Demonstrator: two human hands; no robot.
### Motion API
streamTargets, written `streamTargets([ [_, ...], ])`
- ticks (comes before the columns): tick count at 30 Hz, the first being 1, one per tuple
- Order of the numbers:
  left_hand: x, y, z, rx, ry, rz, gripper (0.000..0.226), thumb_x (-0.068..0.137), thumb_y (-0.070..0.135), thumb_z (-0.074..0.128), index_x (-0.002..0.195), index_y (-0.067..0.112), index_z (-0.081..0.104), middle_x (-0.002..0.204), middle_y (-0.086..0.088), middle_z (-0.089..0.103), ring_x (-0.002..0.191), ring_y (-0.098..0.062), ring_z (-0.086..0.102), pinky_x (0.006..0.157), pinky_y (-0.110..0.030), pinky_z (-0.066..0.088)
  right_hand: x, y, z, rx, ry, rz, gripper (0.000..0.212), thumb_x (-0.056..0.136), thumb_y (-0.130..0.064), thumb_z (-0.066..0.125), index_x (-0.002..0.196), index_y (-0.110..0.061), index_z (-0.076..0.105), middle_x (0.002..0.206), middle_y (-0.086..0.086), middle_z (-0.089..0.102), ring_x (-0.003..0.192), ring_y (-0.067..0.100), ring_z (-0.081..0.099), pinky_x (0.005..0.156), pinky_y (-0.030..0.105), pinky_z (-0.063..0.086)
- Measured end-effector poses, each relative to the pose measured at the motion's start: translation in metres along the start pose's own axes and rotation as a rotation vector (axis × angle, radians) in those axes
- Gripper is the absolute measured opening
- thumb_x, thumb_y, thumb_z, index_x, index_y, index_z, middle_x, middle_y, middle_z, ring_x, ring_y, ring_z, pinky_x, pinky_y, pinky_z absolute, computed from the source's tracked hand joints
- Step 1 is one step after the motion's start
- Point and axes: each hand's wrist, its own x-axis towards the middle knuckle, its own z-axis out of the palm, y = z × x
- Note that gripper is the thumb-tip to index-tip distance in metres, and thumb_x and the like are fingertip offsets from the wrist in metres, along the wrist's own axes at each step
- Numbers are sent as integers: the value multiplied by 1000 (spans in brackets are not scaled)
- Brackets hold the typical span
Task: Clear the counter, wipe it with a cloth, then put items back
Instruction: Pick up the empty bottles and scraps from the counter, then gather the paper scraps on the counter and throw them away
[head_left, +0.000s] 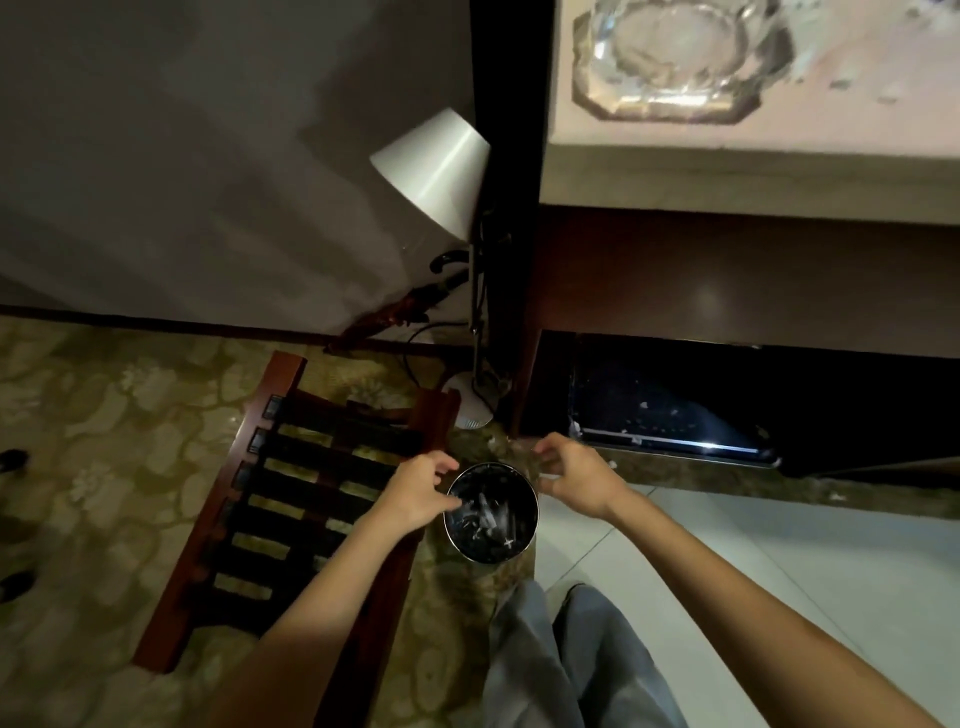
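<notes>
Fingers (451, 464) of both hands hang loosely curled over bin (491, 519).

Bare forearms, grey-blue trousers (566, 670)

Ashtray (680, 57) on the counter (753, 171) near its front left corner, lamp (441, 171) left of the counter, bin (491, 512) on the floor between rack (291, 499) and cabinet (675, 410)

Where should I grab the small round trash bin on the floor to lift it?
Grip the trash bin by its metal rim, from above, one hand on each side. It stands upright with its mouth open and litter inside; left hand and right hand already flank it.
</notes>
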Motion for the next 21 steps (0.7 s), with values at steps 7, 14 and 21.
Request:
streamTargets([
  [7, -28, 63, -37, 197, -42, 176, 47, 81, 19, 74, 125, 20, 56, 124, 1, 59, 113, -14, 55, 95, -25, 45, -44, -40, -54, -128, 6, -125, 44, 85, -21, 68, 126, -14, 51, 122, 4, 59, 111, 19, 58, 93, 30, 48],
  [14, -79, 161, -87, 408, -77, 377, 43, 77, 25, 76, 118, 25, 60, 105, 9, 63, 96, -8, 60, 89, -31, 52, -122, -89, -131, -270, 56, -244, 34, 85, -26, 66, 118, -21, 59, 114, -6, 62, 103, 10, 59, 84, 23, 49],
  [21, -135, 260, -117, 529, -80, 583, 35, 76, 26, 77, 109, 28, 63, 97, 11, 68, 87, -2, 64, 84, -28, 54, -203, -109, -215, -345, 156, -355, 25, 85, -28, 68, 109, -26, 62, 102, -8, 69, 94, 6, 65, 85, 29, 52],
])
